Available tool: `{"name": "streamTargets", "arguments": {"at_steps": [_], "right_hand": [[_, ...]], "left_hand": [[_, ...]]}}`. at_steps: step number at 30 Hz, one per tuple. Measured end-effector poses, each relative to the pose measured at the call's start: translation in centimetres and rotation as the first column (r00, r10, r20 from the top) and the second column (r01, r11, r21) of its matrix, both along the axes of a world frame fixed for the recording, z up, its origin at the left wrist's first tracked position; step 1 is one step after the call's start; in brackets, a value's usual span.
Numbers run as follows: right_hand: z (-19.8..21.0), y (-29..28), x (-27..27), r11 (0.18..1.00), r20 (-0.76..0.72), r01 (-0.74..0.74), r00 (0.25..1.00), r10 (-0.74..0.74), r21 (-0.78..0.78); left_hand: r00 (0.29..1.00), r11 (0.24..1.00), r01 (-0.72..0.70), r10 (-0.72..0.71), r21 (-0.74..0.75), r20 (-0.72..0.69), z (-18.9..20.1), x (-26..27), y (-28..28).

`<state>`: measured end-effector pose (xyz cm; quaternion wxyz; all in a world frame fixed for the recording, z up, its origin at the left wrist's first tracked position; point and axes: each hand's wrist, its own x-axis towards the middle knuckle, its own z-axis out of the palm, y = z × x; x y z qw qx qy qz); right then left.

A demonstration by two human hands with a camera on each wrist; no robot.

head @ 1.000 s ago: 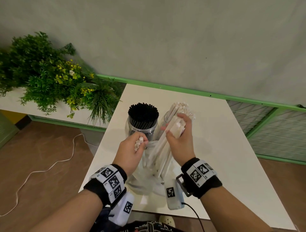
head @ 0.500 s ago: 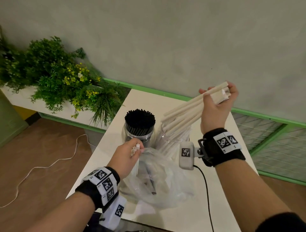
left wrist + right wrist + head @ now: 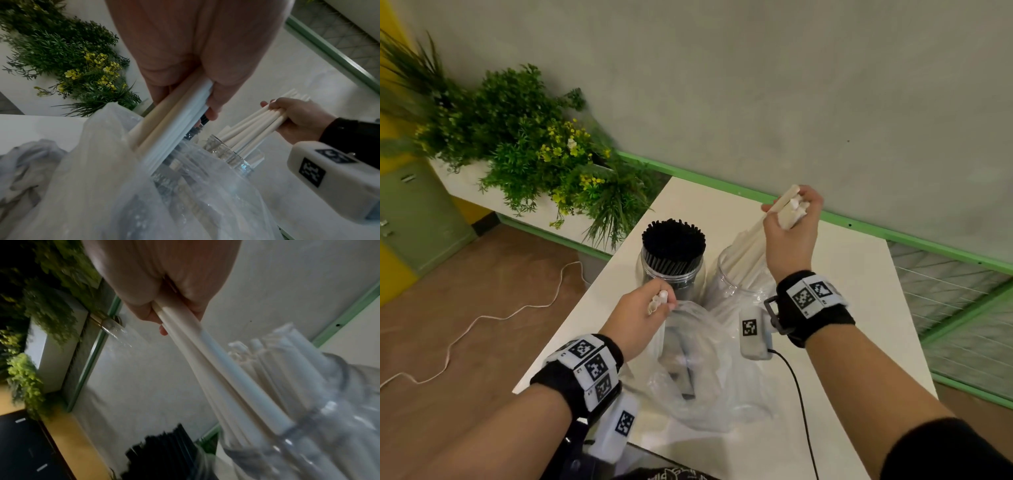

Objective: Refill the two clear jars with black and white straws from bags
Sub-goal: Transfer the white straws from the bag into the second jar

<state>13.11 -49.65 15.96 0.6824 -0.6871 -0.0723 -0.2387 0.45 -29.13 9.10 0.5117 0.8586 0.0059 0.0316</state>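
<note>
Head view placed the bundle of white straws [image 3: 770,229] right of centre, slanting down into the mouth of the right clear jar [image 3: 736,274], lower ends inside the rim. The right hand [image 3: 789,236] had its fingers curled round the upper ends of that bundle, a closed grip just above the jar. The right wrist view, though blurred, showed the same straws [image 3: 216,369] running from the fist down into the jar [image 3: 308,426], beside other white straws already standing in it.

Just left of it stood the left clear jar [image 3: 673,270], packed with upright black straws [image 3: 673,236]. At lower centre, in front of both jars, lay a crumpled clear plastic bag [image 3: 709,370], with some dark contents dimly visible through the film. The left hand [image 3: 640,318] sat at the bag's upper left edge, its grip closed round a smaller bunch of white straws [image 3: 659,299]; the left wrist view showed those straws [image 3: 170,123] reaching from the fist down into the bag's [image 3: 123,186] mouth.

All of this rested on a white worktop [image 3: 859,308]. Green plants with yellow flowers [image 3: 534,147] filled the upper left of the frame, and a white cord [image 3: 482,318] trailed across the brown floor at the left.
</note>
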Motion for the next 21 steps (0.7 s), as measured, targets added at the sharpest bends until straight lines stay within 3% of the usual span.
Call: {"name": "streamTargets", "arguments": {"at_steps": [5, 7, 13, 16, 18, 21], "right_hand": [[-3.4, -1.1, 0.9, 0.957, -0.192, -0.097, 0.980, 0.044, -0.274], [-3.7, -2.1, 1.1, 0.928, -0.171, -0.103, 0.984, 0.043, -0.359], [-4.6, -6.6, -0.9, 0.957, -0.112, 0.025, 0.992, -0.060, -0.290], [-7.5, -8.7, -1.6, 0.898, -0.264, -0.134, 0.964, 0.021, -0.418], [-8.7, -9.3, -1.7, 0.800, -0.379, -0.288, 0.922, 0.082, -0.526], [-9.1, -9.0, -0.4, 0.730, -0.469, -0.392, 0.876, 0.111, -0.560]], "left_hand": [[1.000, 0.999, -0.021, 0.021, -0.025, -0.015, -0.1, -0.1, 0.0], [0.999, 0.999, -0.029, 0.029, -0.027, -0.019, -0.1, -0.2, 0.1], [0.998, 0.998, -0.062, 0.062, -0.032, -0.007, 0.0, -0.3, 0.1], [0.998, 0.997, -0.070, 0.070, -0.035, -0.005, -0.1, -0.3, 0.0], [0.997, 0.997, -0.075, 0.075, -0.032, -0.002, -0.1, -0.3, -0.1], [0.997, 0.996, -0.082, 0.082, -0.039, 0.004, -0.1, -0.3, -0.2]]}}
